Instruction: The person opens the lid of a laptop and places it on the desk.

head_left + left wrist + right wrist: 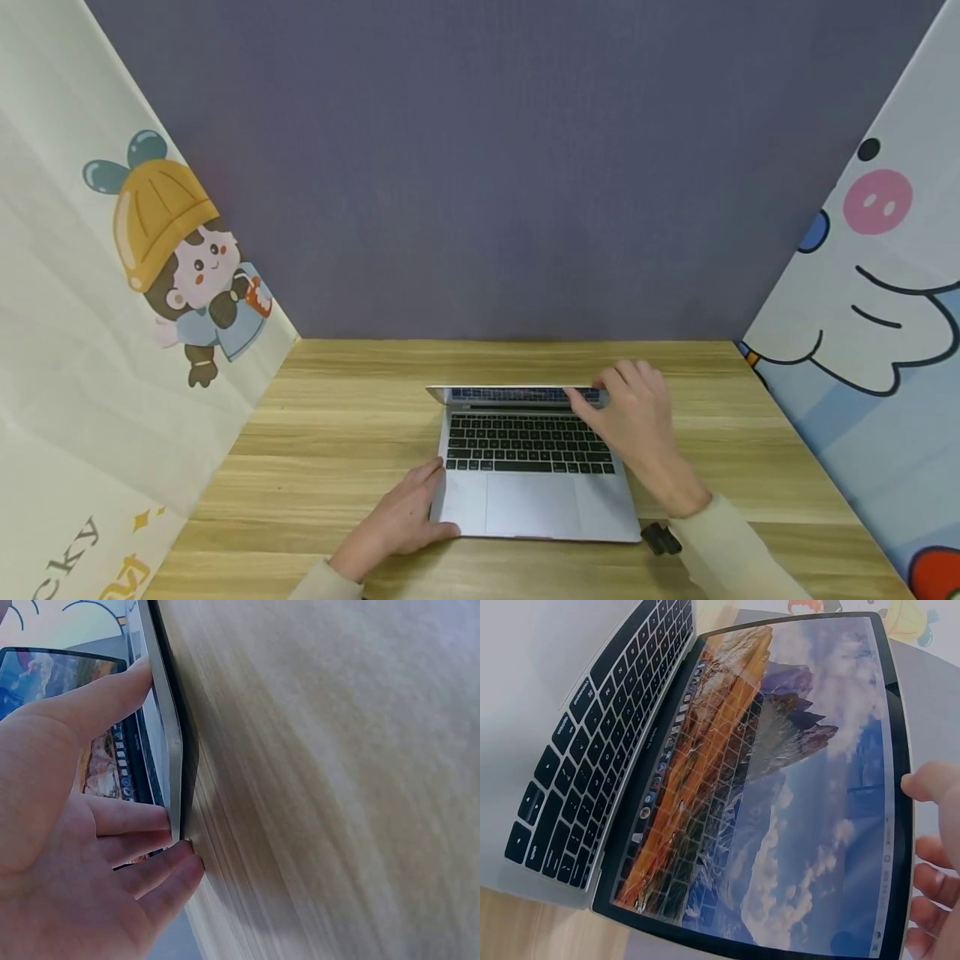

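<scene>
An open silver laptop (532, 505) lies on the wooden table, its black keyboard (525, 442) facing me. Its lid (810, 765) stands tilted up; the screen is lit with a mountain-and-sky picture. At the lid's upper right edge, my right hand (637, 412) pinches the rim, thumb on the screen side and the other fingers behind. My left hand (401, 512) rests at the base's front left corner. Its thumb touches the front edge and its nearly straight fingers lie along the left edge (169, 742), two fingertips down by the tabletop.
The wooden table (330, 417) extends around the laptop to a dark grey back panel (510, 183). Side panels with cartoon prints flank it, a child in a yellow hat (168, 217) on the left. A small black object (660, 538) sits beside my right sleeve, near the laptop's front right corner.
</scene>
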Motion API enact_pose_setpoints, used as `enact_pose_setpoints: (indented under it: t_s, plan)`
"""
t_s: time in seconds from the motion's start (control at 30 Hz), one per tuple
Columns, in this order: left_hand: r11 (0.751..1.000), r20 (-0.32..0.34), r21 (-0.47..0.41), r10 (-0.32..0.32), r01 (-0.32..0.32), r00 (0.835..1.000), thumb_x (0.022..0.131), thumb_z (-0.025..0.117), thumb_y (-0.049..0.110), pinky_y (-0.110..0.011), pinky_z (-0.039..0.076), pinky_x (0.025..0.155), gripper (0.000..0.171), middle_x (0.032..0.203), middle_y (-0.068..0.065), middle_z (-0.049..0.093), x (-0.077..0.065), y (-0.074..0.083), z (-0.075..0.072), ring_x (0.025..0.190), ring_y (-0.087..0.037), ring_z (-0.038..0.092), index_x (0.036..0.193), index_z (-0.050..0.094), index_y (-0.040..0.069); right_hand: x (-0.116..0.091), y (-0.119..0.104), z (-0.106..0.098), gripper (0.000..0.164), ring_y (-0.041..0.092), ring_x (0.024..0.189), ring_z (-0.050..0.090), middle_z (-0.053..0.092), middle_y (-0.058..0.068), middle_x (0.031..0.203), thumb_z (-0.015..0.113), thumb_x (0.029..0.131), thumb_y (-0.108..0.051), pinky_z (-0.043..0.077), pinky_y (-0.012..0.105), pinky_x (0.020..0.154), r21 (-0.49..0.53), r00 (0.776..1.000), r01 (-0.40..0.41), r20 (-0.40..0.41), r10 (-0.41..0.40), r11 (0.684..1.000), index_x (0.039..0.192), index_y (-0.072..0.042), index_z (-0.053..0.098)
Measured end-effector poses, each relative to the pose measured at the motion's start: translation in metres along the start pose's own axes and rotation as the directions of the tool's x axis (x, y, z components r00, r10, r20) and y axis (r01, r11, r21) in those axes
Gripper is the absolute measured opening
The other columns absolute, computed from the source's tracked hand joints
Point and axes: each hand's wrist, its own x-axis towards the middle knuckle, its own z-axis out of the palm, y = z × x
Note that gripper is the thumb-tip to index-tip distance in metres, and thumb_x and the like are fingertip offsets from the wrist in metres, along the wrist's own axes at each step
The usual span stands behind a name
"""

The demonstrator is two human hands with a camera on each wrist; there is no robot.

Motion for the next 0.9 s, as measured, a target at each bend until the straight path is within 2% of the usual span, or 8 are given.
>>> enact_pose_setpoints:
  t_s: [0.23,0.5,0.9]
  plan:
    - [1.000,0.008,0.004,-0.002,0.002,1.000,0.081,0.079,0.054,-0.054,0.039,0.113,0.095,0.154,-0.026,0.040,0.001,0.000,-0.001,0.139,-0.042,0.043,0.145,0.047,-0.008,0.006,-0.004,0.007,0.036,0.034,0.067,0.054,0.061,0.011,0.071,0.083,0.073,-0.035,0.043,0.046,0.058,-0.004,1.000,-0.007,0.014,0.007,1.000,0.071,-0.004,0.065]
    - [1.000,0.006,0.001,-0.006,0.006,1.000,0.080,0.079,0.054,-0.054,0.039,0.113,0.096,0.154,-0.026,0.040,-0.001,0.000,0.000,0.139,-0.043,0.043,0.145,0.047,-0.009,0.013,-0.008,0.014,0.036,0.030,0.063,0.051,0.060,0.009,0.069,0.088,0.069,-0.031,0.040,0.041,0.055,0.001,1.000,-0.009,-0.010,0.009,1.000,0.070,-0.002,0.066]
    - [1.000,0.008,0.003,0.002,-0.002,1.000,0.081,0.079,0.055,-0.053,0.040,0.113,0.096,0.155,-0.027,0.040,0.000,-0.001,0.000,0.139,-0.042,0.043,0.145,0.046,-0.009,0.027,-0.005,0.017,0.038,0.030,0.066,0.053,0.063,0.010,0.071,0.087,0.076,-0.035,0.042,0.040,0.058,-0.059,0.995,-0.048,0.087,0.053,0.997,0.071,-0.003,0.067]
